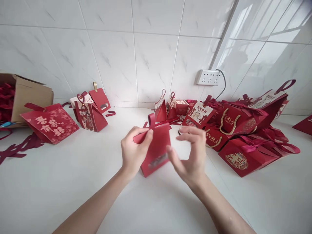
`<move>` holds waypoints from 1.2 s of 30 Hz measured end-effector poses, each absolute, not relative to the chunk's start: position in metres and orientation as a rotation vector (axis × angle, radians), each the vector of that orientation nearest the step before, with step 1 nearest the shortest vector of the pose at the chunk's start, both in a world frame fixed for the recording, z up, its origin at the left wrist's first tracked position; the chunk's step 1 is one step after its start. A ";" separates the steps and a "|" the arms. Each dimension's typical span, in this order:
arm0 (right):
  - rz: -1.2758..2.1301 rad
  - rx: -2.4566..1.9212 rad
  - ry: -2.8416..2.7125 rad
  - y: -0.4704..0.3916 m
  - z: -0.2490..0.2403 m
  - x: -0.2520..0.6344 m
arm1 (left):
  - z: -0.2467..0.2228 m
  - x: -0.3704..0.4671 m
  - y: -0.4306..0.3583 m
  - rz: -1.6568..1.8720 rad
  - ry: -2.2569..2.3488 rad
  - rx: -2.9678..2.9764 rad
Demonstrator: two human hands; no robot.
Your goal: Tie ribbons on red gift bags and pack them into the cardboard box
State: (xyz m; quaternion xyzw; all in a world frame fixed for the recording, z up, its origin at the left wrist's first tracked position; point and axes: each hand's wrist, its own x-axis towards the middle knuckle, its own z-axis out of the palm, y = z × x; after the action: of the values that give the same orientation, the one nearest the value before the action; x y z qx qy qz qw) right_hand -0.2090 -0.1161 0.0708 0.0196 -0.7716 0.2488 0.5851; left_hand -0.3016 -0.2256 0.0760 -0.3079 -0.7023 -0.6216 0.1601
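A red paper gift box with a dark red ribbon loop at its top is upright at the centre, slightly blurred. My left hand pinches the upper left part of this box just below the loop. On the box's right side, my right hand has its fingers apart, the thumb close to the box edge; it holds nothing. Whether the thumb touches the edge I cannot tell.
Several red gift boxes are piled at the right. Smaller boxes stand by the tiled wall. At the left are a patterned red box, loose ribbons and a cardboard carton. A power strip is on the wall.
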 end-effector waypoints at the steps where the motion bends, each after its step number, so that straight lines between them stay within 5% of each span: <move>1: 0.566 0.077 -1.884 -0.119 0.067 -0.210 | 0.076 -0.304 -0.227 -1.759 -2.006 -0.800; 7: 1.222 -0.016 -2.173 -0.118 0.056 -0.220 | 0.066 -0.306 -0.237 -2.174 -2.012 -1.210; 13: 1.973 -0.098 -1.885 -0.095 0.070 -0.214 | 0.071 -0.318 -0.239 -1.939 -1.845 -0.832; 16: 2.189 -0.110 -1.845 -0.091 0.073 -0.210 | 0.080 -0.323 -0.238 -2.185 -2.050 -0.977; 20: 2.301 -0.173 -1.888 -0.092 0.077 -0.206 | 0.089 -0.325 -0.240 -2.589 -2.202 -1.329; 30: 2.373 -0.207 -1.927 -0.096 0.086 -0.199 | 0.089 -0.328 -0.239 -2.751 -2.135 -0.998; 36: 2.319 0.161 -1.968 -0.101 0.059 -0.211 | 0.075 -0.323 -0.236 -2.620 -2.149 -1.757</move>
State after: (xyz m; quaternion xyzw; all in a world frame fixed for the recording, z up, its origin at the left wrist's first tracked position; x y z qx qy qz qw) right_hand -0.2112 -0.1014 0.0587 0.0530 -0.6454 0.7605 0.0479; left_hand -0.3231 -0.2365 0.0746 -0.4343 -0.5313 -0.6476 -0.3312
